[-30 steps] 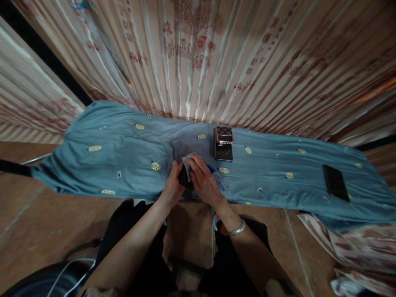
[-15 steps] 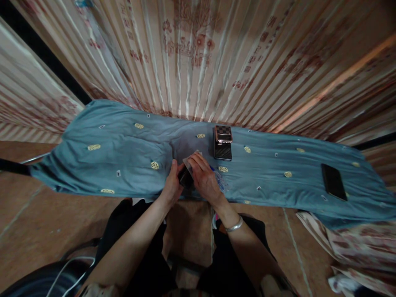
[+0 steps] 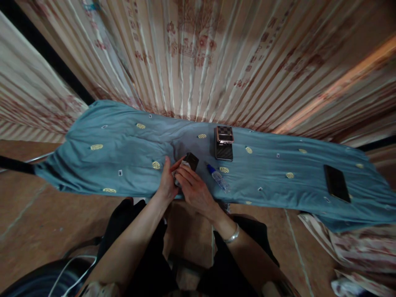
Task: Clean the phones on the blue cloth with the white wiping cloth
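My left hand (image 3: pixel 168 181) holds a small dark phone (image 3: pixel 192 160) from below and beside it, with the thumb raised. Pressed over the phone's near part is my right hand (image 3: pixel 195 190), its fingers bent around a crumpled pale wipe (image 3: pixel 185 163). The far end of the phone sticks out past the fingers; the rest is hidden. Just right of my right hand lies a clear bottle with a blue tip (image 3: pixel 218 178). Farther back, a dark phone in a checkered, gold-edged flip case (image 3: pixel 225 142) rests on the cloth.
A teal cloth with yellow pineapples (image 3: pixel 130 144) covers the narrow table. Another dark phone (image 3: pixel 337 182) lies near its right end. Pleated patterned curtains (image 3: pixel 198 62) hang right behind, with a black pole (image 3: pixel 52 53) at the left. A white cable (image 3: pixel 74 260) lies at lower left.
My right hand and the wipe have slid toward me and left across the phone, exposing its far end. The blue-tipped bottle, partly covered before, now shows fully.
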Demonstrator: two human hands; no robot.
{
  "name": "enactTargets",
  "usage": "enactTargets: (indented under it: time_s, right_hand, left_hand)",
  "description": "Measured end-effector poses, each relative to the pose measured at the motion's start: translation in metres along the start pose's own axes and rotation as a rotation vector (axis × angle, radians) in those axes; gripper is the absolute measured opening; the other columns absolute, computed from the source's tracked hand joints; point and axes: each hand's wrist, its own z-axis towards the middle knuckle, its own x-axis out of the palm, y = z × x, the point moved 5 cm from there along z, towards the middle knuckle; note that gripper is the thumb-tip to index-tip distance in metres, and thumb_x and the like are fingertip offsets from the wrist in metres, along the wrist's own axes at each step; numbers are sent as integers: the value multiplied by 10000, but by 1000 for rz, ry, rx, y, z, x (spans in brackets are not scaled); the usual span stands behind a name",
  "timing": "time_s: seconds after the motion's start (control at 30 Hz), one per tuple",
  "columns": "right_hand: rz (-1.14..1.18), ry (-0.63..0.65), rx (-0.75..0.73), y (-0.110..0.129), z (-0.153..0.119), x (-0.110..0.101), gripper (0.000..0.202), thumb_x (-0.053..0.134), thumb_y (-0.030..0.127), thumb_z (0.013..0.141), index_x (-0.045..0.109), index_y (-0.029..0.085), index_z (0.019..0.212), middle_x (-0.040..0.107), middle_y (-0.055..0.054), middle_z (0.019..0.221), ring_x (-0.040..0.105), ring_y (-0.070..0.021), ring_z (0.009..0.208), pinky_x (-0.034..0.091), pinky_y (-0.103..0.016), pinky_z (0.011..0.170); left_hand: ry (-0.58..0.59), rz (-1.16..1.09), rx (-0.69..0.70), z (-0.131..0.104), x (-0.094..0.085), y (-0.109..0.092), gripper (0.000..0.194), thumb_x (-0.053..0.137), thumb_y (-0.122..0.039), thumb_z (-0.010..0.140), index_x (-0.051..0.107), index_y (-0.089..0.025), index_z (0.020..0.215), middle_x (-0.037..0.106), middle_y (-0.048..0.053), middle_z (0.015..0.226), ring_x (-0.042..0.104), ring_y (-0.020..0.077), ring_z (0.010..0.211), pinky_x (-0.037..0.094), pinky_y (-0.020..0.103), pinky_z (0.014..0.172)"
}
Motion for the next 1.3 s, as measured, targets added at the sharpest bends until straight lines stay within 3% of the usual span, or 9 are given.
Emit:
enactTargets:
  time_s: [0.1,0.27,0.43,0.57,0.8,1.03,1.3]
  right_hand:
    - [-32,2,22,-6,-1,2,386,420,98,1008,593,82,1352,631,-171,1378,452,-249,1449,441,-467,1211]
    - [-111,-5,120,-24,3,-1,415,410,86,1007,572,77,1389,615,-177,1416,436,-261,1465,426,-480,1217]
    - [-102,-37,174,-36,6,-7,442,377,87,1005,543,57,1413,583,-203,1448,408,-269,1483,414,-507,1218]
    - [-65,-57,227,-40,5,-8,492,349,94,1000,489,86,1471,547,-193,1488,400,-261,1487,402,-519,1219]
    - [-44,-108,307,-47,2,-11,486,337,160,1032,460,137,1501,604,-166,1424,524,-247,1391,447,-469,1175]
    - [-72,-115,347,-55,-3,-16,475,354,185,1039,465,121,1496,645,-185,1370,595,-263,1310,492,-472,1131]
    - [-61,-157,376,-54,-7,-10,491,326,198,1049,425,111,1522,602,-186,1432,541,-254,1382,482,-478,1151]
  left_hand:
    - [-62,-49,13,-6,6,1,647,226,-494,1054,702,-70,1160,706,70,702,670,125,609,544,185,584]
    - [38,3,11,-6,12,8,581,369,-541,1017,707,-119,1229,777,103,933,741,231,903,583,315,827]
    - [97,89,58,-1,7,12,535,486,-526,979,723,-102,1204,783,137,1031,728,285,1032,560,369,907]
    - [101,103,81,-1,7,12,470,513,-467,980,740,-107,1179,790,133,1034,732,292,1032,559,378,915]
    - [41,123,85,-3,6,10,443,456,-401,1013,749,-102,1157,799,121,978,752,257,971,580,341,872]
    - [-8,117,85,-2,2,6,441,436,-380,1023,732,-104,1201,800,126,983,762,229,912,595,312,823]
    - [20,-14,25,3,-2,2,402,448,-336,1017,680,-103,1248,798,124,937,769,237,859,615,370,845]
